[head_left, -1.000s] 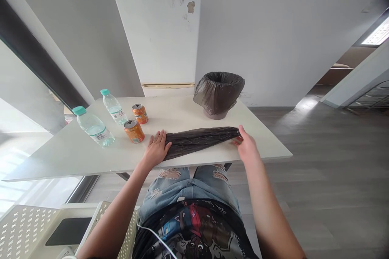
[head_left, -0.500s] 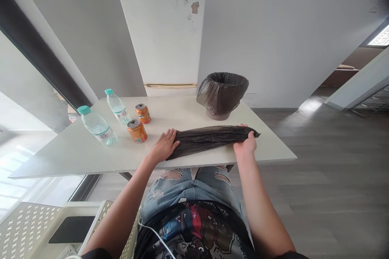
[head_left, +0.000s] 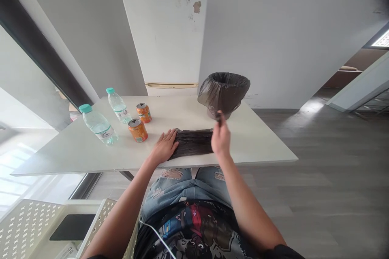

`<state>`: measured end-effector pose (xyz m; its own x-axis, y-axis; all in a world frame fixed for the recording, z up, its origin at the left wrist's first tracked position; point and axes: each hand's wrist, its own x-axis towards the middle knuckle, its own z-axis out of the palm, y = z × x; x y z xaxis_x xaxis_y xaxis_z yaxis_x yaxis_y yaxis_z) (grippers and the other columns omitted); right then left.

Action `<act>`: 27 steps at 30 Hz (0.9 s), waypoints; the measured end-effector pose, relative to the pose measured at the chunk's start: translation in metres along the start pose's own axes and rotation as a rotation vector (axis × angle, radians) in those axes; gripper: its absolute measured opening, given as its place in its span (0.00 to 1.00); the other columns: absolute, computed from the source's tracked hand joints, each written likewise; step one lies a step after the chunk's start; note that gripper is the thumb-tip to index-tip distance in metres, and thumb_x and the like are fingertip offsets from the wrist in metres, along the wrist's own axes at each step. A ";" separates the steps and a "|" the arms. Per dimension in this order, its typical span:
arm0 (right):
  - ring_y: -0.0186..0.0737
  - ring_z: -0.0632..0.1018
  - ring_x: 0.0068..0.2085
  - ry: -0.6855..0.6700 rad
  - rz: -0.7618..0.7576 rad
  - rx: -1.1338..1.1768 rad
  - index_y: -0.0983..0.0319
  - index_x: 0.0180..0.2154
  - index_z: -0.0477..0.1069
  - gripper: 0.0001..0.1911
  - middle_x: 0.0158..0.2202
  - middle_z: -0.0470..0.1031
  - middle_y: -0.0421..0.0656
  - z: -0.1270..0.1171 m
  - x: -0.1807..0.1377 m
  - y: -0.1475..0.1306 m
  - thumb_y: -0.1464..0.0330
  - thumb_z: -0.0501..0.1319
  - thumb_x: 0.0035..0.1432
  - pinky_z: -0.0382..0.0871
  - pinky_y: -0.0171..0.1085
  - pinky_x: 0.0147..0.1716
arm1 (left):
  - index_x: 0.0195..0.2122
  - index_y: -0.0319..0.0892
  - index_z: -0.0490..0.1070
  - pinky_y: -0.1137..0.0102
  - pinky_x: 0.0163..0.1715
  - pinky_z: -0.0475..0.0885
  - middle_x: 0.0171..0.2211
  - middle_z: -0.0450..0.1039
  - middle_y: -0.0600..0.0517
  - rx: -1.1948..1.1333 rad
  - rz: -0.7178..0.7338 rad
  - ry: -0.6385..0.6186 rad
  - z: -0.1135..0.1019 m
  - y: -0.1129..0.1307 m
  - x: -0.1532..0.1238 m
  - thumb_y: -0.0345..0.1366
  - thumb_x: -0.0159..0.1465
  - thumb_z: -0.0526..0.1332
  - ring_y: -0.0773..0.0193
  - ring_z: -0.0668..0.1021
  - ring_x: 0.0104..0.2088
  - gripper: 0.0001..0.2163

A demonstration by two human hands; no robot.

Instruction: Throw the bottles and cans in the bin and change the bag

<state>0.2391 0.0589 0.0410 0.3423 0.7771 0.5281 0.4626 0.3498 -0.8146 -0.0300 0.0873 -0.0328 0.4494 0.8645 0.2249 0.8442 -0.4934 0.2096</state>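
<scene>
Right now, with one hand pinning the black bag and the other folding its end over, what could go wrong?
The right hand lifts the bag's end close to the lined bin; a wider sweep might nudge it. The left hand pins only one end, so the slick plastic could slip and unfold. The orange cans stand near that hand and could be knocked.

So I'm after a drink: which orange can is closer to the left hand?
The nearer orange can, just beside the left hand; the other can stands farther back.
</scene>
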 end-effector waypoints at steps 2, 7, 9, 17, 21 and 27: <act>0.48 0.62 0.75 -0.311 -0.140 -0.199 0.63 0.75 0.58 0.32 0.75 0.61 0.50 0.022 -0.014 -0.012 0.64 0.46 0.74 0.52 0.54 0.76 | 0.77 0.41 0.55 0.47 0.75 0.55 0.77 0.54 0.41 -0.006 0.001 0.004 -0.001 0.000 0.000 0.45 0.79 0.44 0.49 0.57 0.77 0.28; 0.52 0.54 0.78 -0.746 -0.262 -0.531 0.68 0.76 0.54 0.34 0.78 0.53 0.53 0.072 -0.047 -0.009 0.68 0.46 0.73 0.48 0.56 0.77 | 0.77 0.39 0.55 0.49 0.75 0.55 0.77 0.55 0.42 -0.043 -0.020 -0.041 -0.004 -0.001 0.001 0.39 0.77 0.44 0.51 0.58 0.77 0.28; 0.54 0.53 0.79 -0.776 -0.260 -0.593 0.70 0.76 0.54 0.34 0.78 0.50 0.55 0.082 -0.055 -0.002 0.65 0.46 0.75 0.47 0.57 0.77 | 0.77 0.37 0.54 0.50 0.76 0.54 0.77 0.54 0.41 -0.080 -0.033 -0.051 -0.006 -0.001 0.001 0.36 0.76 0.44 0.51 0.57 0.78 0.29; 0.53 0.51 0.79 -0.804 -0.281 -0.568 0.76 0.76 0.50 0.37 0.78 0.49 0.57 0.074 -0.055 -0.014 0.60 0.43 0.76 0.42 0.56 0.78 | 0.79 0.42 0.49 0.51 0.78 0.48 0.79 0.49 0.46 -0.184 0.066 0.083 -0.024 0.007 -0.005 0.31 0.73 0.44 0.57 0.51 0.79 0.32; 0.48 0.53 0.79 -0.685 -0.309 -0.541 0.71 0.75 0.57 0.33 0.78 0.54 0.53 0.050 -0.028 -0.020 0.64 0.38 0.77 0.41 0.54 0.78 | 0.78 0.41 0.52 0.48 0.77 0.51 0.78 0.51 0.44 -0.143 0.064 -0.015 -0.022 0.011 -0.005 0.35 0.76 0.44 0.54 0.53 0.79 0.29; 0.52 0.50 0.79 -0.853 -0.206 -0.671 0.66 0.77 0.52 0.35 0.79 0.48 0.52 0.023 0.008 0.020 0.57 0.39 0.78 0.43 0.57 0.77 | 0.77 0.42 0.56 0.47 0.75 0.55 0.76 0.57 0.43 -0.076 0.071 -0.007 -0.009 0.006 -0.003 0.34 0.76 0.46 0.53 0.57 0.78 0.28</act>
<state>0.2320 0.0839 0.0236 -0.3493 0.9327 0.0898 0.8842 0.3599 -0.2979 -0.0294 0.0809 -0.0238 0.5096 0.8277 0.2352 0.7857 -0.5590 0.2650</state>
